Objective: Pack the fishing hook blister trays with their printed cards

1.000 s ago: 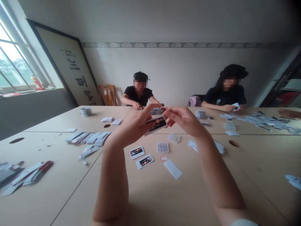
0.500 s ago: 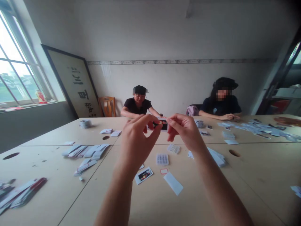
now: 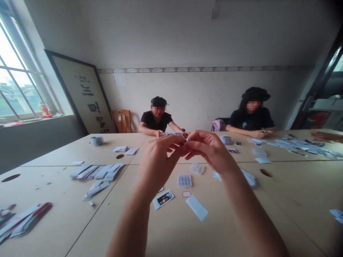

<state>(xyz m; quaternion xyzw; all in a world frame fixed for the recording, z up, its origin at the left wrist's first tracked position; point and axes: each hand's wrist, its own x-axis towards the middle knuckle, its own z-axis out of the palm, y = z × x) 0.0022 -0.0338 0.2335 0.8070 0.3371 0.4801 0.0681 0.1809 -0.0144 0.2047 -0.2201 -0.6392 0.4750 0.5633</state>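
Both my hands are raised above the table, fingertips meeting in front of the seated person opposite. Between them shows a sliver of a small whitish piece, mostly covered by fingers. My left hand is closed in a pinch at its left end. From the right, thumb and forefinger of my right hand pinch the same piece, its other fingers curled below. On the table under my hands lie a card with a dark printed picture, a blank white strip and a small red-bordered label.
A clear compartment box stands mid-table near its lid-like tray. Stacks of white strips lie to the left, more papers by my right forearm. Two co-workers sit across; one handles cards. Round holes pierce the tabletop.
The dark printed face between my hands no longer shows; only a whitish sliver does. My fingertips have drawn closer together. The co-worker opposite has brought both hands together around some cards.
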